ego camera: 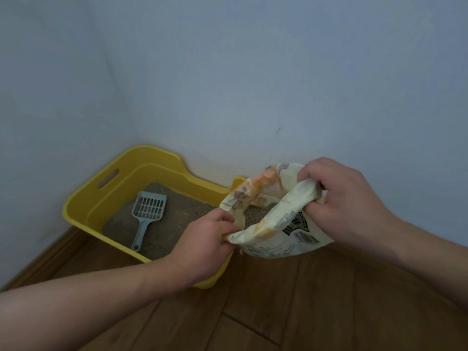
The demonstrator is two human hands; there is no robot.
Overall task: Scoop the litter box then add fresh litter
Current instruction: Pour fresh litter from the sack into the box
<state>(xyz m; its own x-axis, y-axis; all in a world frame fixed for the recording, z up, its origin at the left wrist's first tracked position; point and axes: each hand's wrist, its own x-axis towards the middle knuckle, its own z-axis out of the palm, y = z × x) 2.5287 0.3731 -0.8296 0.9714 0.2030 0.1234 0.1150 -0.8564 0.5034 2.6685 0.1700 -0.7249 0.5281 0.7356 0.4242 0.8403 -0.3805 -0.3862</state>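
A yellow litter box (83,198) sits on a wooden floor (304,312) in the corner where two pale walls meet. A grey scoop (149,214) lies on the litter inside it, toward its left side. At the box's right end, both hands hold an open bag (278,234) of litter. The left hand (205,239) pinches the near edge of the mouth; the right hand (347,201) grips the far edge, fingers curled round the fold. Grey granules show inside, though the blur hides how full it is. To pour well, keep the mouth wide, bring it over the box's middle and tip slowly, so nothing spills onto the floor.
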